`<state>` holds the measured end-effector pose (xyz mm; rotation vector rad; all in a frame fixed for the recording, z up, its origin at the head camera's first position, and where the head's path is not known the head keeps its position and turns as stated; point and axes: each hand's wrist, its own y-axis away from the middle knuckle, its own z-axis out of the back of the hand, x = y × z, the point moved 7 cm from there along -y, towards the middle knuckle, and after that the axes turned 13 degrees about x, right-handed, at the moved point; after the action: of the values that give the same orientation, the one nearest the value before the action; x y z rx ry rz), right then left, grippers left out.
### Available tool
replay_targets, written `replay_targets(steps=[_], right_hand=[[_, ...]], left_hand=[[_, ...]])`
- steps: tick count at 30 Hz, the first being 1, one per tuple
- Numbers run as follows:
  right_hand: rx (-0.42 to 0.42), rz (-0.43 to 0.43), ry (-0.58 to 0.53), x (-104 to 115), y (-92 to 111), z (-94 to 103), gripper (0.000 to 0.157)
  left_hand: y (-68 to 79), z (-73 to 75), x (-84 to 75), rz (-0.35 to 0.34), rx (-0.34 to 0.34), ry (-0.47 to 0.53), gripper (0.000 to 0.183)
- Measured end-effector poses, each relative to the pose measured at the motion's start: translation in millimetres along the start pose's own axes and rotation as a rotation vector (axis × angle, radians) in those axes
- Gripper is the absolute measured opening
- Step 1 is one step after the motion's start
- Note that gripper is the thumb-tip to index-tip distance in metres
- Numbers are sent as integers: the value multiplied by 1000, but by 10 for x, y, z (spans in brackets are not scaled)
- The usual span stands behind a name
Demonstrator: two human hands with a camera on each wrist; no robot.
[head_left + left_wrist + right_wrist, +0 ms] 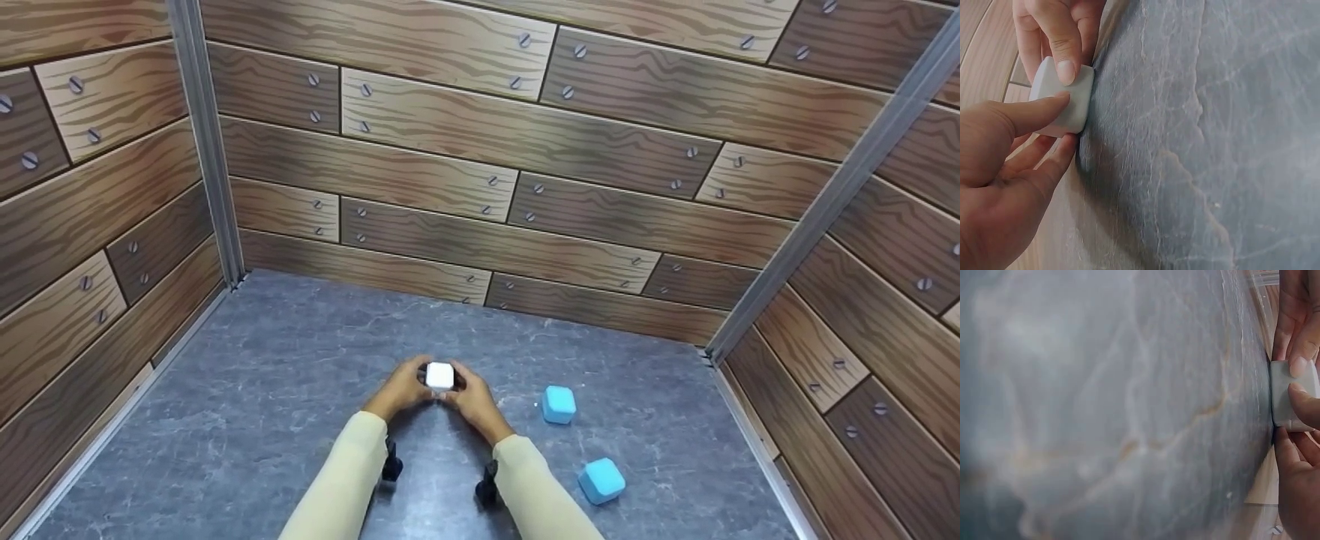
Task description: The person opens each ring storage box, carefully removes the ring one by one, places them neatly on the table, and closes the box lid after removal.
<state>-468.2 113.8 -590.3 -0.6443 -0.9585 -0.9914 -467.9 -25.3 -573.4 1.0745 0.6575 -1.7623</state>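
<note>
A white cube with rounded edges [440, 376] sits on the grey tabletop [300, 352], with a hand on either side of it. My left hand [403, 390] holds its left side, the thumb lying across the near face and fingers at the lower side. From the right, my right hand [474, 399] grips the same cube with thumb on the near face. In the left wrist view both thumb tips come close together on the white cube [1077, 115]. The right wrist view shows the cube [1280, 399] at its right edge, its base right at the tabletop.
Two light blue cubes lie to the right: one blue cube [559, 405] near the right hand, another blue cube [602, 481] closer, beside the right sleeve [544, 487]. Wood-patterned walls [420, 150] with metal corner strips [214, 150] enclose the tabletop at the back and sides.
</note>
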Motion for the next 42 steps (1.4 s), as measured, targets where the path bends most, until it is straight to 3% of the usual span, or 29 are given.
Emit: replay_targets(steps=[6,14,20,25,29,35,42], right_hand=[[23,-9,-42,14,78,39,64],[81,-16,-62,-14,183,38,68],[117,-24,-13,-4,266,42,69],[113,-22,45,-8,326,52,68],[115,-27,70,0,376,36,68],[112,-32,93,52,462,-6,65],[111,-29,130,100,532,-45,62]], left_hand=[[56,-32,-49,-10,17,-43,51],[137,-103,-128,-46,67,-64,51],[176,-159,-169,-22,76,-88,58],[223,-216,-198,-47,74,-87,61],[270,-245,-214,-76,72,-88,52],[343,-281,-173,-32,65,-53,54],[426,-322,-196,-30,52,-53,55]])
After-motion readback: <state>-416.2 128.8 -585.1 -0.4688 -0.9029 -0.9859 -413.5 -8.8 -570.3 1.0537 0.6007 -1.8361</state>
